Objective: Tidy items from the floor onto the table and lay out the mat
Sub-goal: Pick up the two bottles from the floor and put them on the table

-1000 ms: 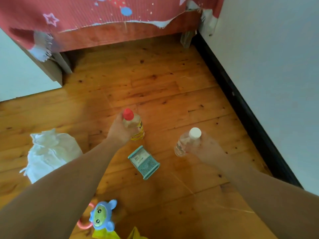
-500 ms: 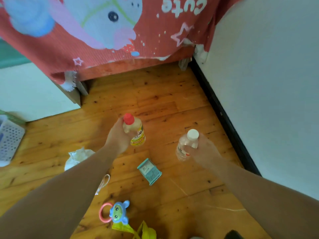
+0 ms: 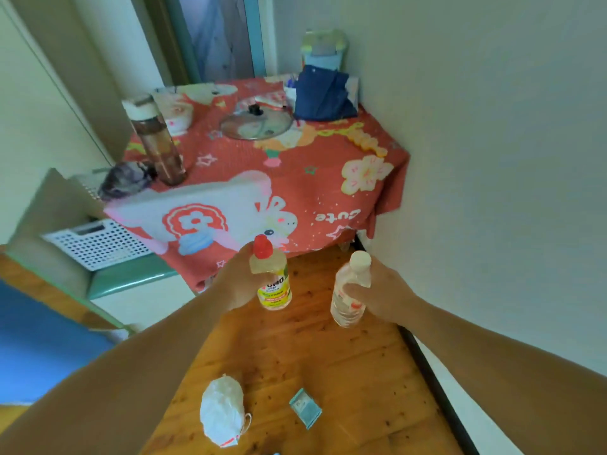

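Observation:
My left hand grips a small bottle with a red cap and a yellow label, held upright in the air. My right hand grips a clear plastic bottle with a white cap, also upright. Both bottles hang just in front of the table, which wears a red cartoon cloth. On the wooden floor below lie a white plastic bag and a small teal mesh box.
On the table stand a tall brown bottle, a glass pot lid, a bowl and a dark blue cloth. A white basket sits left of the table. The wall is close on the right. A blue surface lies at left.
Both hands have risen from floor level with their bottles. The view has tilted up, so the tabletop now shows and the floor items have dropped to the bottom.

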The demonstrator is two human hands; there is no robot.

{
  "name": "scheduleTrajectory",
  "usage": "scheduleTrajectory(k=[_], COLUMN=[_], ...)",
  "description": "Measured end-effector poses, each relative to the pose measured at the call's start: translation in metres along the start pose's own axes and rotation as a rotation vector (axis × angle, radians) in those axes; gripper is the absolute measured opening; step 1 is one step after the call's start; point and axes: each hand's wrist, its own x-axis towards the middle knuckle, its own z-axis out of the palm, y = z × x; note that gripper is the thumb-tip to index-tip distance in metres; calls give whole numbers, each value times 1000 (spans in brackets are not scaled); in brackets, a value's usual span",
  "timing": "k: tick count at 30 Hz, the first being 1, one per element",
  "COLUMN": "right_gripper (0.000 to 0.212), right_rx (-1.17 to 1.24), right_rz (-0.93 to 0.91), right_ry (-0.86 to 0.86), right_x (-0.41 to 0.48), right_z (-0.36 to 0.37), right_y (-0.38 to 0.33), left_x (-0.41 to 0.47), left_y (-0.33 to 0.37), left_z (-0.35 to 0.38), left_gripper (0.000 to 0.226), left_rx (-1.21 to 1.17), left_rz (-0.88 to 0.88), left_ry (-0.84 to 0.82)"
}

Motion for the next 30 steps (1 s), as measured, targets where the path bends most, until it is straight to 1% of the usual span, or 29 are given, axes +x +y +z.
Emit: scheduleTrajectory(k=[4,6,8,10,12,14,16,18,19,23,27,30], right_gripper=[50,51,56,58,57,60,53,43,41,39,34,39], right_rx=[-2,-13,-24,-19,-29,-30,-57,-65,-51,2,19,51], right_rz=[-66,-98,-122,-141,-160,-168,-222,-272,-281,-311,-370,-440], right_ry=[53,83,112,134,163,200,233,224,221,218,189,146], right_x=[-21,-30,-40,-47,-56,-66,-73,-81,-84,-82,-63,-42], right_z=[-53,-76,-99,-119,-139,-155,-171,-185,-191,-216,-247,-276], right_y=[-68,-98,-126,-152,-178,-199,-217,-231,-236,-242,-232,-222], left_x=[-23,-34,-41,-50,-63,-72,-81,-88,-89,-86,-67,-48], left_y=[77,107,133,160,189,213,234,253,259,282,306,324], left_z=[-48,-72,-95,-114,-132,-145,-157,-165,-167,-169,-151,-132], left_gripper=[56,53,58,60,54,49,49,41,38,50,54,52], left_rx=[77,79,51,57,110,152,192,238,247,251,221,174], left_rz=[97,141,166,235,308,357,388,391,379,331,293,270], left_ry=[49,40,46,43,68,93,106,138,155,205,226,253])
